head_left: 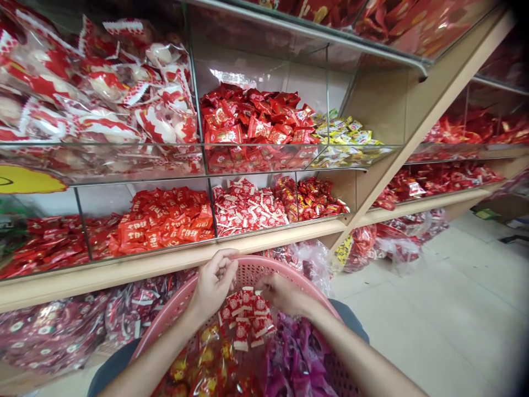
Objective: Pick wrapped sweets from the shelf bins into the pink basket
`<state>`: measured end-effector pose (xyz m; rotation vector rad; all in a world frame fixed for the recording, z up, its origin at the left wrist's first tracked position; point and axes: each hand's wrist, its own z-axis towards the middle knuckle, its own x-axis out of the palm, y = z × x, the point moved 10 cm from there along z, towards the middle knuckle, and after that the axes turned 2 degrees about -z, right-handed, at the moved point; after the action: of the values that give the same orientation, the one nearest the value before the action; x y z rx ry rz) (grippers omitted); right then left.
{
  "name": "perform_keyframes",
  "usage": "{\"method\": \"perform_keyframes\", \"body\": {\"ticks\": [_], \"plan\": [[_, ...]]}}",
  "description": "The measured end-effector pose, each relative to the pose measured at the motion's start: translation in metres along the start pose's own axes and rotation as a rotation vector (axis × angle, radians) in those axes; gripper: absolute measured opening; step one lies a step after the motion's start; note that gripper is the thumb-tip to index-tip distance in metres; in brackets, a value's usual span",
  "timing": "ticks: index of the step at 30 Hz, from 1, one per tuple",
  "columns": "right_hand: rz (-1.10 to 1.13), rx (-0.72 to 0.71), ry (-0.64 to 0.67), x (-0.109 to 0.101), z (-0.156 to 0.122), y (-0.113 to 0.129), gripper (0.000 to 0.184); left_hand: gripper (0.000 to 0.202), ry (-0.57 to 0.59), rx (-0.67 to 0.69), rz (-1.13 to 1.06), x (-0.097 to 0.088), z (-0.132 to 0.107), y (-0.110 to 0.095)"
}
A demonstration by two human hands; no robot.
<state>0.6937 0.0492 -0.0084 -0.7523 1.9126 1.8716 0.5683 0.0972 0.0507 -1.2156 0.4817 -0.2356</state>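
Note:
A pink plastic basket [256, 268] rests on my lap below the candy shelves. Inside it lie red-and-white wrapped candies [248, 320], purple wrapped sweets [295, 358] and yellow-orange ones [202, 369]. My left hand [212, 284] hovers at the basket's far rim with its fingers curled in and pinched together; anything between them is too small to see. My right hand [283, 295] lies fingers-down on the heap of red-and-white candies, curled over some of them.
Glass-fronted shelf bins hold red-and-white candies [243, 209], orange-red packets [165, 220], red packets [256, 124], yellow sweets [343, 138] and large red-white bags [95, 94]. Clear sacks of sweets [53, 331] sit under the bottom shelf. Pale tiled floor [454, 309] lies to the right.

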Motion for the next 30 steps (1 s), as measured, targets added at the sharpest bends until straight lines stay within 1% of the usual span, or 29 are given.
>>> {"method": "perform_keyframes", "body": {"ticks": [2,4,6,10,16,18,23,27,30], "plan": [[-0.181,-0.008,0.045,0.007,0.0,-0.003,0.03,0.026,0.005,-0.001,-0.001,0.0,0.0,0.0],[-0.279,0.027,0.054,0.009,-0.001,-0.006,0.031,0.027,0.011,-0.006,-0.001,0.001,-0.001,0.0],[-0.337,0.052,0.057,0.011,-0.001,-0.008,0.031,0.027,0.014,-0.007,-0.002,0.002,-0.002,-0.001],[-0.401,0.051,0.06,0.018,0.001,-0.01,0.031,0.027,0.011,-0.006,0.005,0.002,-0.002,-0.002],[-0.544,0.026,-0.018,0.025,0.002,-0.018,0.031,0.026,0.01,-0.004,-0.006,0.002,-0.002,-0.002],[-0.597,0.032,-0.016,0.027,0.001,-0.019,0.033,0.026,0.008,-0.006,-0.012,0.001,-0.002,-0.002],[-0.682,0.021,0.012,0.033,0.0,-0.004,0.04,0.026,0.021,-0.008,0.007,0.003,-0.003,0.0],[-0.779,0.095,0.023,0.035,0.001,0.0,0.043,0.025,0.03,-0.002,0.03,0.004,-0.004,0.001],[-0.825,0.09,0.027,0.034,0.0,0.008,0.043,0.025,0.027,-0.001,0.033,0.004,-0.004,0.0]]}}
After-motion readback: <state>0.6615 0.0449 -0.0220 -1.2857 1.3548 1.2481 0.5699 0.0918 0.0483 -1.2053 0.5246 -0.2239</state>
